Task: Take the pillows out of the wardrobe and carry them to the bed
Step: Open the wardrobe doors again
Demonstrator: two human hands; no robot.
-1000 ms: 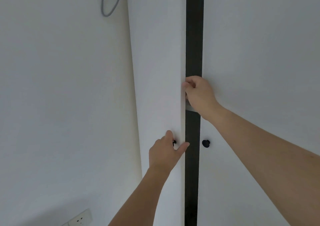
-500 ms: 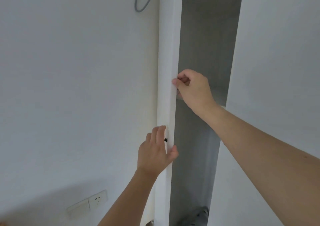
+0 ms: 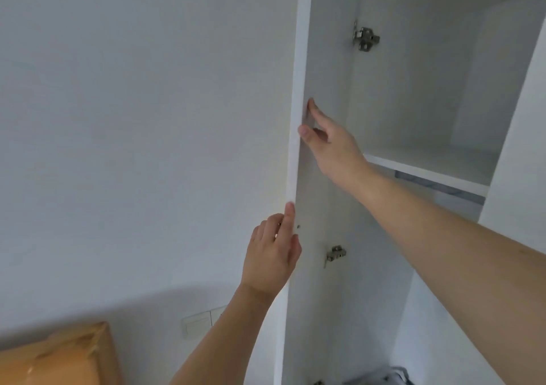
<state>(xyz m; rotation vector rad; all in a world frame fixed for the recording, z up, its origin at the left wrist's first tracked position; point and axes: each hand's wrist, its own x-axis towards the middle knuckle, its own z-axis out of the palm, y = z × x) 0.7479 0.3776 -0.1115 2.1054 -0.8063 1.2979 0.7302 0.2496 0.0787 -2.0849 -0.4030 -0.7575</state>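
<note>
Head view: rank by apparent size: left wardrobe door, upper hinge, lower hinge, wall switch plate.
1. left wardrobe door, by far the largest.
2. wall switch plate.
3. upper hinge.
4. lower hinge.
The hinges are likely identical; the gap may be only distance and angle, so the last two are unsure.

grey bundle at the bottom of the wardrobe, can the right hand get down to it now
Probably yes. The left door is swung wide, so nothing blocks the way from the right hand down to the grey bundle; the hand must let go first.
</note>
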